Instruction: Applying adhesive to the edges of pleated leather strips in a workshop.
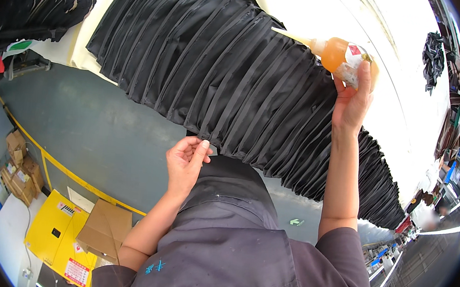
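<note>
A long row of overlapping black fabric pieces [235,84] lies across the table, their strip-like edges fanned out side by side. My left hand [187,159] is at the near edge of the row, thumb and fingers pinched on the end of one black fabric piece. Above the row's far side, my right hand [352,99] grips a squeeze bottle [336,53] of orange liquid. The bottle is tilted onto its side, and its long pale nozzle [291,35] points left over the fabric. Whether the nozzle tip touches the cloth I cannot tell.
The table [405,77] has a pale cover. More black fabric [45,1] is stacked at the far left, and a dark bundle [433,60] lies at the right. Below left stand a yellow cabinet [57,238], a cardboard box [105,228] and a yellow floor line [73,180].
</note>
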Action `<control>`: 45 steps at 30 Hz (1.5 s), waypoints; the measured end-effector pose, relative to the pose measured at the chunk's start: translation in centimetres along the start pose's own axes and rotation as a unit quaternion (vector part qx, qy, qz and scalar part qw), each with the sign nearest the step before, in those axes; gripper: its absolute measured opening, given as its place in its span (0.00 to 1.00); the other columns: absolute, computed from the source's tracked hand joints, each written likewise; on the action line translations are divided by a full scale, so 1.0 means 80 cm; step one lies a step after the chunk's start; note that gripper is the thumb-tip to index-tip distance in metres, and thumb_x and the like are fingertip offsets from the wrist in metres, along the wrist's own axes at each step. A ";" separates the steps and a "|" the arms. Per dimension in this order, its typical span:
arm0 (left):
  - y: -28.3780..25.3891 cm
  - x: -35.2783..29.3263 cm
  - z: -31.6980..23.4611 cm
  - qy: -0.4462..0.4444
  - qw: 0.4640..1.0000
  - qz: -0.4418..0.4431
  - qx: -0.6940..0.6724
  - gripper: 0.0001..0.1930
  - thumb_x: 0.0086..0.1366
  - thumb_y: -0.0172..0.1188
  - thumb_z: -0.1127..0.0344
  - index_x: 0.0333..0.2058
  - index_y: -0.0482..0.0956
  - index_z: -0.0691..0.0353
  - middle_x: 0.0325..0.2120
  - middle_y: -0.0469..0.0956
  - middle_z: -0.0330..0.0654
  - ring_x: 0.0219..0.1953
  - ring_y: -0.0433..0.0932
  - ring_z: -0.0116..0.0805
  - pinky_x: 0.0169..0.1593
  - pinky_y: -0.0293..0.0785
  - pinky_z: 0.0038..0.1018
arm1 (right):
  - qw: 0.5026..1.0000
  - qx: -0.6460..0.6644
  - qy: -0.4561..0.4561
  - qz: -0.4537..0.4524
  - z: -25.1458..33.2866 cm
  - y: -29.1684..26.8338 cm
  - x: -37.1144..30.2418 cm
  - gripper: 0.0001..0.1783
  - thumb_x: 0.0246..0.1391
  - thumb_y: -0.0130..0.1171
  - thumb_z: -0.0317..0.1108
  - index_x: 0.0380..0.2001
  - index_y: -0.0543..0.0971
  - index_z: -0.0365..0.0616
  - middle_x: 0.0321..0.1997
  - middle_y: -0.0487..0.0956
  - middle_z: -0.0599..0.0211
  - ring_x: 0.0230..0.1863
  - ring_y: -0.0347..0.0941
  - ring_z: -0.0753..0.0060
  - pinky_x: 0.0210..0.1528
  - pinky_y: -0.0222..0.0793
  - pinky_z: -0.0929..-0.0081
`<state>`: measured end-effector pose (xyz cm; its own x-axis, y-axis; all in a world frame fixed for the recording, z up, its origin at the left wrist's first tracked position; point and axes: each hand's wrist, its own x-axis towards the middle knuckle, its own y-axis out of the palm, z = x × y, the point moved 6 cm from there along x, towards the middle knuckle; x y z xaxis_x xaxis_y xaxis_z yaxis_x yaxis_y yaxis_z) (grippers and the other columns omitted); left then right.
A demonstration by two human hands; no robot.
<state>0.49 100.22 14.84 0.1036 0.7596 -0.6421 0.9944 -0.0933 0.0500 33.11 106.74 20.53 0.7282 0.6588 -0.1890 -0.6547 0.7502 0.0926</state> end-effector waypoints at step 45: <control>0.000 0.003 -0.001 -0.002 1.000 0.001 -0.016 0.06 0.60 0.53 0.68 0.28 0.73 0.65 0.20 0.76 0.39 0.20 0.72 0.21 0.23 0.63 0.15 | 0.986 -0.107 0.010 0.124 -0.032 0.013 -0.045 0.24 0.52 0.55 0.42 0.46 0.68 0.34 0.42 0.73 0.62 0.43 0.70 0.73 0.44 0.68 0.72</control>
<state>0.51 100.47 14.73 0.1058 0.7567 -0.6452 0.9944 -0.0749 0.0751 29.27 105.01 18.78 0.5376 0.8179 -0.2050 -0.8415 0.5358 -0.0689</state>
